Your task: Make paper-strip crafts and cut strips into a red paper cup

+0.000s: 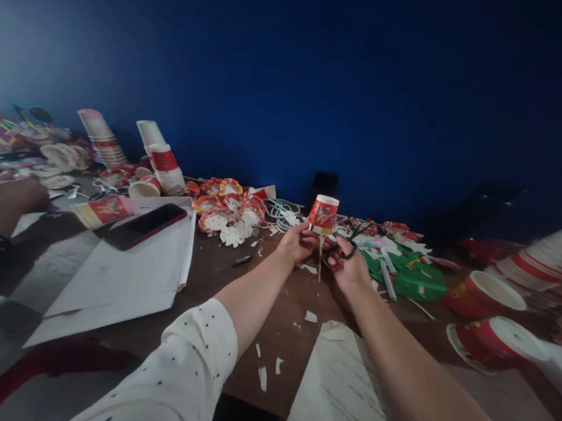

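Observation:
Near the middle of the table, my left hand (297,243) is closed on a red paper cup (324,214) with a white rim. A narrow strip (320,263) hangs down beneath the cup, between my hands. My right hand (348,267) is closed on black-handled scissors (347,250), just right of the cup. The scissor blades are dark and hard to make out. Small white paper scraps (310,316) lie on the table below my hands.
Cut red-and-white paper pieces (234,208) are heaped at the back. Markers (387,280) lie by a green sheet (416,277). Left are a phone (147,226) on a white board (112,283), stacked cups (106,141) and another person's hand (16,190). Red cups (495,341) lie at right.

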`<state>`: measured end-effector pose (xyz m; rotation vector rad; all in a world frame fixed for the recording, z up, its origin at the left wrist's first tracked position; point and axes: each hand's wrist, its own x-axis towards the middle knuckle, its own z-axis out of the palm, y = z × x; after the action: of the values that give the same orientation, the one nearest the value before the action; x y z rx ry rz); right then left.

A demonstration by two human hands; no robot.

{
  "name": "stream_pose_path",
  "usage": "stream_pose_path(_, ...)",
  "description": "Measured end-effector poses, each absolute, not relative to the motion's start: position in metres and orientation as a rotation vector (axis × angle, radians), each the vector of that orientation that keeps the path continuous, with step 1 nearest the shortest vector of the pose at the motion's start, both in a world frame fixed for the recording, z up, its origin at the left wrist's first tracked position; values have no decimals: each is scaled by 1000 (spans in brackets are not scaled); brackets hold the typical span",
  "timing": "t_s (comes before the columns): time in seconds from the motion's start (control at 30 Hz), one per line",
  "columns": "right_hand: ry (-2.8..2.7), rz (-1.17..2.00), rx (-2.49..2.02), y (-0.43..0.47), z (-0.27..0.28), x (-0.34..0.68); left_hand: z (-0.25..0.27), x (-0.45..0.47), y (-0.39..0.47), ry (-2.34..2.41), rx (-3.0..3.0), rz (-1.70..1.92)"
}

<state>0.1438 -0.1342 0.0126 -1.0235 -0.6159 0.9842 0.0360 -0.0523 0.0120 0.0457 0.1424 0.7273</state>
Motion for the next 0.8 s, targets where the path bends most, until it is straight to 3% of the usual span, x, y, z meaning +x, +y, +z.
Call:
stream_pose_path(0.33,-556,1024,-820,-136,20,147,13,35,-51,279,103,673)
stream_pose_path(0.8,-459,1008,-875,-134,15,147,13,40,-54,392,190,719)
